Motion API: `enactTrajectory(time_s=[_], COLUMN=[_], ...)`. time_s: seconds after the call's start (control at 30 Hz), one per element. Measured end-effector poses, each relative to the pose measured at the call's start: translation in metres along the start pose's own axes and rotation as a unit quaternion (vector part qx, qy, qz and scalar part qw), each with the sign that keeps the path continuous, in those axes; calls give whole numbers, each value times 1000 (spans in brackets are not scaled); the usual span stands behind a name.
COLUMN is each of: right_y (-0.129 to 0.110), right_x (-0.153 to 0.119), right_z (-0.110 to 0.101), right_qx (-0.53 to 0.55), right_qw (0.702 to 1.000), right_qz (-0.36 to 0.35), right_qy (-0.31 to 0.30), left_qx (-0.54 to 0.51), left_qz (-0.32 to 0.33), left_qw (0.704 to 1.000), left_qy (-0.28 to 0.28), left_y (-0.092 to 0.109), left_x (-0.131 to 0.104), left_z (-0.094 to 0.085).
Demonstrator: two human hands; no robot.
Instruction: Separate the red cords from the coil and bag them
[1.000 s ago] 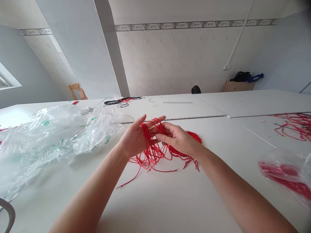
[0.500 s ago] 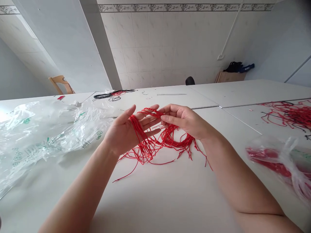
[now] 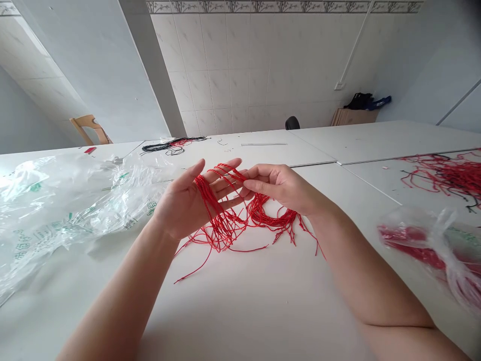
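Observation:
My left hand [image 3: 188,200] is palm up with its fingers spread, and a bundle of thin red cords [image 3: 210,200] lies across it and hangs down to the table. A few strands loop over its fingertips. My right hand [image 3: 276,185] pinches those strands between thumb and fingers, just right of the left fingertips. Below and behind the right hand, a coil of red cords [image 3: 274,220] rests on the white table [image 3: 240,311], with loose ends spreading toward me.
Clear plastic bags [image 3: 75,200] cover the left side. At the right are a bagged red bundle [image 3: 421,245] and a red and black cord pile [image 3: 454,175]. Black cords [image 3: 161,147] and a thin ruler-like strip [image 3: 263,144] lie farther back.
Both hands have shifted slightly left, the left a little more. The strands over the left fingertips are more spread apart. The view has tilted slightly.

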State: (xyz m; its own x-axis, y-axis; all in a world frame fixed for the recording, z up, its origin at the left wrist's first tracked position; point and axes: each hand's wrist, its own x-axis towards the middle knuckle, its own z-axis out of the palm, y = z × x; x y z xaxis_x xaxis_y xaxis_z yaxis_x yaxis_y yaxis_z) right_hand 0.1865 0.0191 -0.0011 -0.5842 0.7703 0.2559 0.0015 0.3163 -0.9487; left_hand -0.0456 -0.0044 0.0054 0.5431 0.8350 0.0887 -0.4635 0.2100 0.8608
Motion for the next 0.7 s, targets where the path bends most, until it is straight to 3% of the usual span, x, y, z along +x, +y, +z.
enactTrajectory(time_s=[0.3,0.5,0.6,0.7], right_y=[3,-6,-10,-14], right_x=[-1,-6,-8,-11], right_z=[-4,-18,-26,-38], right_qx=[-93,-35,-1,11], right_qw=[994,996,991,973], right_qz=[-43,-43,-55,-91], right_qy=[41,72,120,212], left_qx=[7,-14,-46,-90], left_qz=[0,-10,-8,9], left_qw=[1000,1000,998,994], left_qy=[17,19,37,58], left_y=[-1,1,3,8], left_x=[3,2,0,-1], left_z=[-5,-5,-3,-2])
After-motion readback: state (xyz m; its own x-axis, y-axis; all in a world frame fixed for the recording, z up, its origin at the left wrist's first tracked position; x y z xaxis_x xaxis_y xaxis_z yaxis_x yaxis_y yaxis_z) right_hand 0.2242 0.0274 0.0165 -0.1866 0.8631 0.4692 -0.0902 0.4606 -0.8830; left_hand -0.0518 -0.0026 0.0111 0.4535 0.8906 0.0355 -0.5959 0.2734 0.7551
